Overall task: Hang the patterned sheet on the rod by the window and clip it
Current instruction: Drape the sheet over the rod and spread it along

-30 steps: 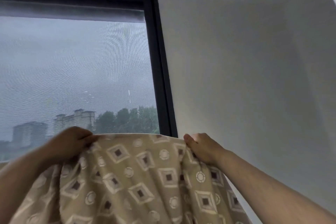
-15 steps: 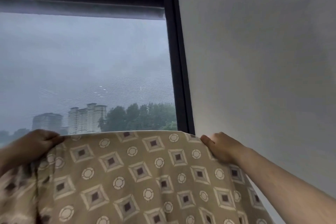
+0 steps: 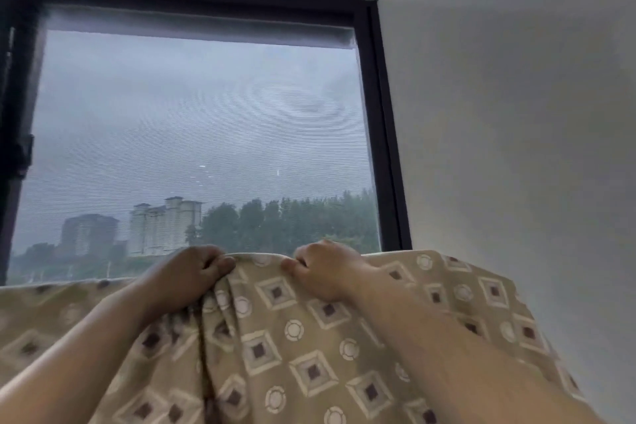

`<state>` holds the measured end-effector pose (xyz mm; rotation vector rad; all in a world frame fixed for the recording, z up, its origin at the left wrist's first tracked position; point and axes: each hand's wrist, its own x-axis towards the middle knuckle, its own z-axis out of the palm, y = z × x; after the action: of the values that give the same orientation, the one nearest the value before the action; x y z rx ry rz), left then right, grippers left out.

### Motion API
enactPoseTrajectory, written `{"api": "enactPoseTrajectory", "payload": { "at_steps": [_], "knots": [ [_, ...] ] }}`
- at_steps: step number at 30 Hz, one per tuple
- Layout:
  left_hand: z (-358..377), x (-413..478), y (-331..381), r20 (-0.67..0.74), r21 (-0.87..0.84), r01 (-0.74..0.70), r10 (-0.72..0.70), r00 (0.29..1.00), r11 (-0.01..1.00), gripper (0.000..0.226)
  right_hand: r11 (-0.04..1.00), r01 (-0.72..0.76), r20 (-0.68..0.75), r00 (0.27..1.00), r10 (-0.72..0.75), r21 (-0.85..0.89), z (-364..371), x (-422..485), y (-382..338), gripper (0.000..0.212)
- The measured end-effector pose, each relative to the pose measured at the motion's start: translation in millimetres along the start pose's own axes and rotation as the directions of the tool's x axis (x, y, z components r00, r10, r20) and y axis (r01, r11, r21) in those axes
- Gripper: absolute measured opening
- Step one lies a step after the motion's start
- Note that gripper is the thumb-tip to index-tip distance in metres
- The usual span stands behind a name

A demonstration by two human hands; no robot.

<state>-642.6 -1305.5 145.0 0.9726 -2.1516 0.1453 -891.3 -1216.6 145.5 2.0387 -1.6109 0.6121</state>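
Observation:
The patterned sheet (image 3: 303, 348) is tan with brown-centred diamonds and white rings. It hangs across the lower part of the view, its top edge level with the bottom of the window. My left hand (image 3: 187, 274) is closed on the top edge left of centre, where the cloth bunches into folds. My right hand (image 3: 327, 268) grips the top edge just to the right of it, a short gap between the two fists. The rod is hidden under the sheet. No clip is in view.
A dark-framed window (image 3: 385, 134) with a mesh screen fills the upper left, with buildings and trees outside. A plain white wall (image 3: 516, 148) stands to the right, and the ceiling runs along the top.
Both hands have moved inward along the top edge and now sit close together near the middle. The view has swung left, showing more of the window.

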Motion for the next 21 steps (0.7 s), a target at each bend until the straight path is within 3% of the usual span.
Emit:
{"api": "enactPoseTrajectory", "payload": {
  "at_steps": [4,10,12,14,16,18,21],
  "knots": [
    [-30,-24,-54,0.046,0.239,-0.044,0.034,0.998,0.970,0.067,0.990,-0.078,-0.102,0.993,0.067,-0.114,15,-3,-20,0.053],
    [-95,-81,-154,-0.106,0.486,-0.005,0.064,0.992,0.874,0.044,0.960,-0.204,-0.238,0.959,0.156,-0.193,23,-6,-32,0.053],
    [-103,-89,-184,-0.202,0.512,-0.099,0.231,0.952,0.853,0.043,0.954,-0.222,-0.266,0.950,0.165,-0.202,26,-5,-40,0.054],
    [-109,-94,-195,-0.241,0.517,-0.124,0.283,0.928,0.847,0.041,0.952,-0.255,-0.255,0.944,0.208,-0.168,24,-3,-51,0.058],
    [-110,-101,-193,-0.205,0.494,-0.098,0.225,0.953,0.864,0.042,0.951,-0.296,-0.185,0.943,0.275,-0.093,20,3,-72,0.055],
    [-110,-105,-184,-0.161,0.513,-0.109,0.220,0.962,0.851,0.046,0.968,-0.250,-0.127,0.961,0.247,-0.007,20,18,-108,0.046],
    [-115,-108,-159,-0.080,0.513,-0.123,0.190,0.979,0.850,0.054,0.996,-0.082,-0.089,0.992,0.085,0.042,26,48,-181,0.037]
  ]
}}
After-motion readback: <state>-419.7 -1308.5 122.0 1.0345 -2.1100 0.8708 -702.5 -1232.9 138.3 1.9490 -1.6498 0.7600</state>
